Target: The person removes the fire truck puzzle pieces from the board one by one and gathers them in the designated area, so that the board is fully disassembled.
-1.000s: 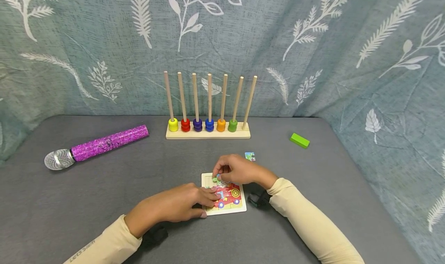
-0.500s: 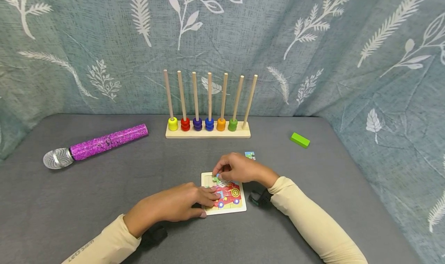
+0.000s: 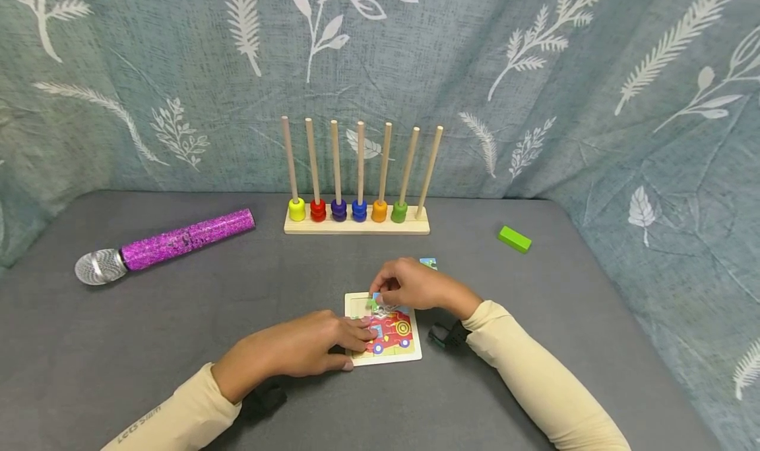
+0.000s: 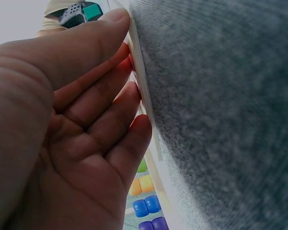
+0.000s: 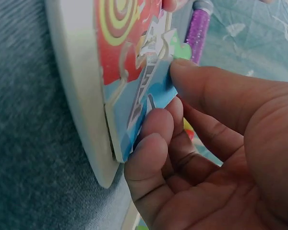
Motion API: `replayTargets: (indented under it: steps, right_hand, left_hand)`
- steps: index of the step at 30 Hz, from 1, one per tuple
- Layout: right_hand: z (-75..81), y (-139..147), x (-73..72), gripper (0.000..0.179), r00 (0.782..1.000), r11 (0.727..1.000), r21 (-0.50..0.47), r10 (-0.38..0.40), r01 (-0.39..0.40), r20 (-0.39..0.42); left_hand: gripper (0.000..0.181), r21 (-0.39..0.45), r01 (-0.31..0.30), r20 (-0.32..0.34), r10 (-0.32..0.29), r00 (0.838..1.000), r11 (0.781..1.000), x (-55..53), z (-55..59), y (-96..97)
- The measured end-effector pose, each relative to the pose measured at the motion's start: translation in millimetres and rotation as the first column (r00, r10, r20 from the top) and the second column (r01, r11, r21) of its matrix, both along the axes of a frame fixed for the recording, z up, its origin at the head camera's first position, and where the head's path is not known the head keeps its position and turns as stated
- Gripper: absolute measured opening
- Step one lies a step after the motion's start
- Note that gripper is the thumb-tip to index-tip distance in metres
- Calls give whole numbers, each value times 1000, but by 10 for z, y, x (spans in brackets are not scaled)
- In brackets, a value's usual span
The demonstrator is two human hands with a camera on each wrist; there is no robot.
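Note:
A jigsaw puzzle in a pale wooden frame [image 3: 380,361], with a red vehicle picture, lies before me. My left hand [image 3: 311,345] rests with extended fingers on its left part, thumb by the near left corner. At the puzzle's far side my right hand [image 3: 415,285] pinches a blue and green puzzle piece [image 3: 376,300] between thumb and fingers. In the right wrist view the thumb presses near the piece's green knob [image 5: 183,51], while other fingertips touch the blue far edge of the puzzle. Bare tray shows at the far left corner.
Beyond the right hand lies a loose puzzle piece [image 3: 429,263], partly hidden. A wooden peg stand [image 3: 356,228] with coloured beads stands at the back. A purple glittery microphone [image 3: 184,240] lies left, a green block [image 3: 514,239] right.
The right hand has shifted slightly to the right along the puzzle's far side, with the piece. The left hand stays in place. The head view has tilted slightly.

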State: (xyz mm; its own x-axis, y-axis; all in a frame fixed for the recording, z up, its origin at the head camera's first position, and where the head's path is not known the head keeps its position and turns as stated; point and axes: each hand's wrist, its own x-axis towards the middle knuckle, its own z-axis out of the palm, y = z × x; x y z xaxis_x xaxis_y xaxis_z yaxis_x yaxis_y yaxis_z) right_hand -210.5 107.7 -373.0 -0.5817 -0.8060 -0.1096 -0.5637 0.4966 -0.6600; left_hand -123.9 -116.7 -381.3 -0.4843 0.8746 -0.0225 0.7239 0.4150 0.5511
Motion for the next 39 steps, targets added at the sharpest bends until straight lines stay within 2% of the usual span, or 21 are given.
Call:
replayTargets:
  steps: [15,23,31,39]
  right_hand:
    - [58,58,15,6,998,1000,-28,3,-1,61]
    - [29,86,12,10,999,998,-63,-16,18,44]
    - [64,109,1,11,999,994,-97,-43,45,29]
    - [64,174,-30,19,999,993,-115,-39,35,-27]
  left_hand:
    - [35,2,14,-38,-13,999,1000,2,-7,3]
    - [34,8,21,-37,-21,999,1000,-2,-12,-2]
    - [35,6,22,-19,-22,1000,1000,-10,-11,-7]
    - [36,-7,8,-30,-8,1000,1000,1,-5,-4]
